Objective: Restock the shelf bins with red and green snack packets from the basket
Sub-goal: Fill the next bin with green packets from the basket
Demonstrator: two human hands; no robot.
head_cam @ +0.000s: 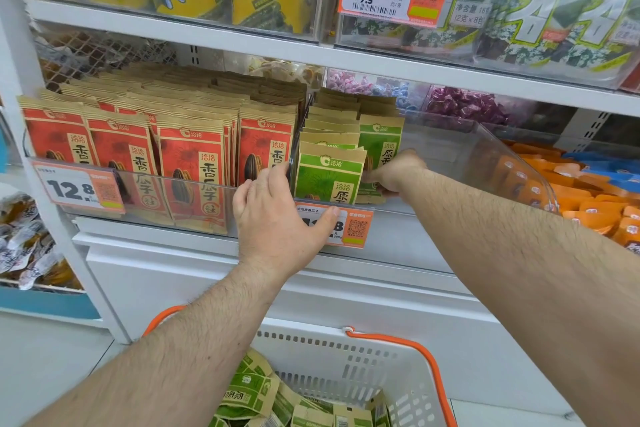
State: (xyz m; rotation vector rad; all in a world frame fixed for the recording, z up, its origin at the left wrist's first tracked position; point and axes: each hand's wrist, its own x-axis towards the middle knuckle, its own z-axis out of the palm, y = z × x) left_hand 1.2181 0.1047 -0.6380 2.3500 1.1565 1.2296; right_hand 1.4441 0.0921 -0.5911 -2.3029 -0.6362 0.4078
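With the red bin full, the step is filling the green bin (450, 149): the left hand (277, 215) rests open-fingered on its front lip, the right hand (394, 173) pinches a green sunflower-seed packet (379, 149) standing at the row's right, and the next move, I judge, is fetching more from the near basket (367, 367).

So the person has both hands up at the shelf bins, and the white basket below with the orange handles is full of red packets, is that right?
Not quite. The head view shows the packets in the white basket are green packets, not red. The red packets stand in the left shelf bin. The rest holds: the left hand and the right hand are both up at the bins.
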